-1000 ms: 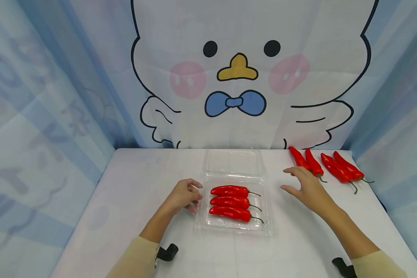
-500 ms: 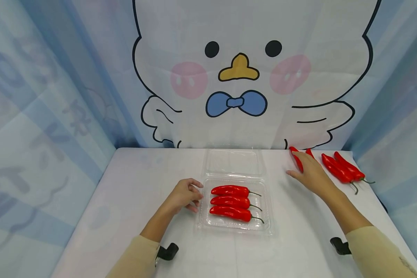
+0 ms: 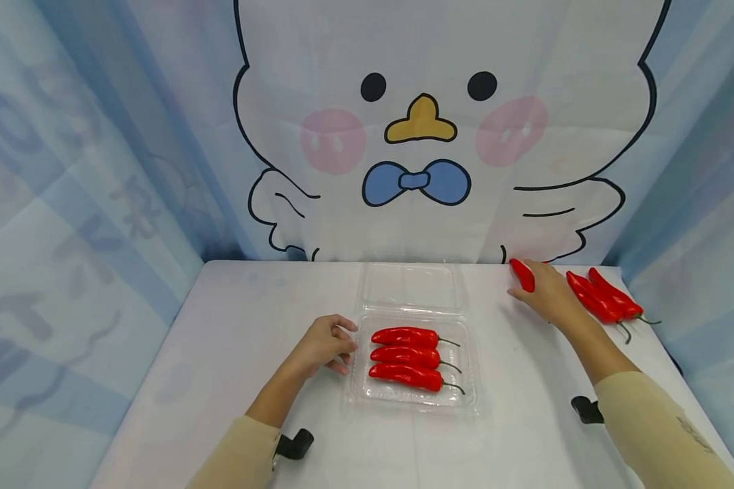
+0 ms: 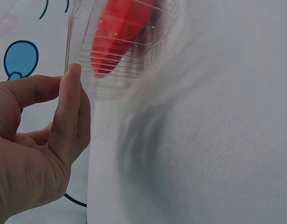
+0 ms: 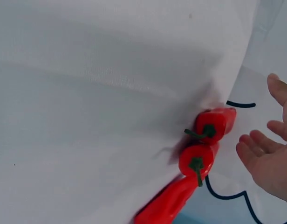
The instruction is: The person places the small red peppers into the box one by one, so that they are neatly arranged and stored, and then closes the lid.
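In the head view, three red chili peppers (image 3: 405, 355) lie side by side in a clear plastic box (image 3: 416, 401), stems to the right. My left hand (image 3: 327, 343) is at the box's left side; in the left wrist view its thumb and fingertips pinch the clear rim. At the back right, my right hand (image 3: 548, 293) hovers over two more peppers. One red pepper (image 3: 522, 275) shows beyond its fingers, and the hand hides the other. The right wrist view has the right hand (image 5: 269, 151) with spread fingers, apart from the red peppers (image 5: 211, 126).
The box's clear lid (image 3: 411, 285) is folded back toward the rear of the white table (image 3: 269, 292). Right of my right hand lie a pair of red peppers (image 3: 593, 299). A cartoon-printed curtain (image 3: 416, 224) hangs right behind the table's back edge.
My right hand has moved forward and slightly right, over the left pair of peppers, and now covers one of them. The left hand and the box have stayed put.
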`<state>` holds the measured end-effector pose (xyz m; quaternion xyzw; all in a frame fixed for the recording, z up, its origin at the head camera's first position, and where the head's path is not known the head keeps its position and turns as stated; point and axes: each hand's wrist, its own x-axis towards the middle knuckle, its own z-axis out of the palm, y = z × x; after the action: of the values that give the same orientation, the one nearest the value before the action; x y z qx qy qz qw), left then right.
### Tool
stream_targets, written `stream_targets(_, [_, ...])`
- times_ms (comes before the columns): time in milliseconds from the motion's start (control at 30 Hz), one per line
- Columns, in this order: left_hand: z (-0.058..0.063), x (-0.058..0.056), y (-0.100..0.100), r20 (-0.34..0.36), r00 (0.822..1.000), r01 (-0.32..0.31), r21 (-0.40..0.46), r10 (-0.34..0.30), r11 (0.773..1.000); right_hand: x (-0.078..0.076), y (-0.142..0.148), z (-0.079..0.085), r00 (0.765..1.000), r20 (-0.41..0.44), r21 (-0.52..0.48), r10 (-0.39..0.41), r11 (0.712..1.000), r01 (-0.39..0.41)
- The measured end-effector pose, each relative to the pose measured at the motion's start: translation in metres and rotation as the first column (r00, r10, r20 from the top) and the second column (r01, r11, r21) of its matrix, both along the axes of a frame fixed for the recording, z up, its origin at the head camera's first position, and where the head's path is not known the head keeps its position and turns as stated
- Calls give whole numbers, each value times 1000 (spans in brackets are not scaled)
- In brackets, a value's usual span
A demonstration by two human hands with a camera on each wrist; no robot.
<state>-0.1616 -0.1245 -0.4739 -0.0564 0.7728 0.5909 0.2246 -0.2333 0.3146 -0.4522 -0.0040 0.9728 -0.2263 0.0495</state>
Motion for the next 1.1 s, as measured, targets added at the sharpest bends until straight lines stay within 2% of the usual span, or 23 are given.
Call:
stream_targets(233, [1,-1,0,-5,1000,11,0,-11,1000,-7,1,1,998,57,51,-28,998,25])
stream_targets(500, [3,0,-2,-3,1000,12,-30,-12,999,-13,6,-11,994,100,131,-42,991,29])
stream_targets(800, [3,2,0,-13,1000,15,-51,-16,999,-11,9,-22,993,100,144,-55,989,40])
stream_targets(1100, [1,1,0,-16,1000,19,-43,-20,999,-12,4,-24,988,139,147,-63,988,42])
